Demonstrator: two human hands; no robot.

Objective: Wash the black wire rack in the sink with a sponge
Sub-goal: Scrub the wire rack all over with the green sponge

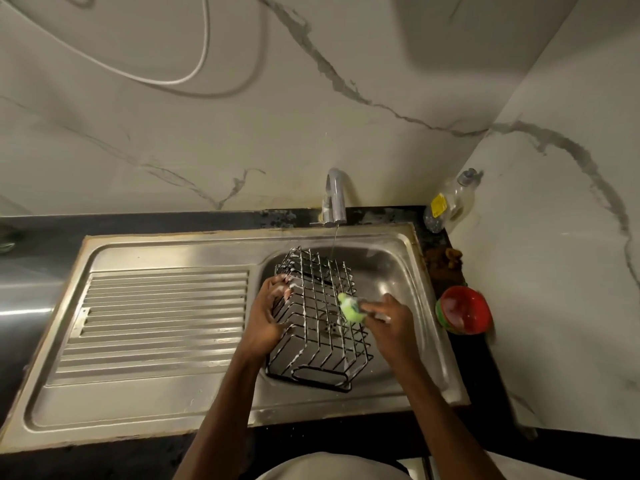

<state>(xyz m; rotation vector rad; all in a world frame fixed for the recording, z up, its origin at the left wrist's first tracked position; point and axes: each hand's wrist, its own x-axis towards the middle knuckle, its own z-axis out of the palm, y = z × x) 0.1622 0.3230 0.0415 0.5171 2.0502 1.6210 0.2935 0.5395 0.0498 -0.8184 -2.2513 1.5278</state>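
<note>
The black wire rack [317, 323] stands in the steel sink basin [398, 271], streaked with white suds. My left hand [268, 313] grips its left side, fingers curled over the wires near the top edge. My right hand [388, 317] pinches a green sponge [351, 308] and holds it against the rack's right side. A thin stream of water falls from the tap [335, 199] just behind the rack.
A ribbed steel draining board [156, 323] lies left of the basin. A clear soap bottle [453, 199] stands at the back right corner. A red bowl [464, 308] sits on the dark counter right of the sink, with brown debris behind it.
</note>
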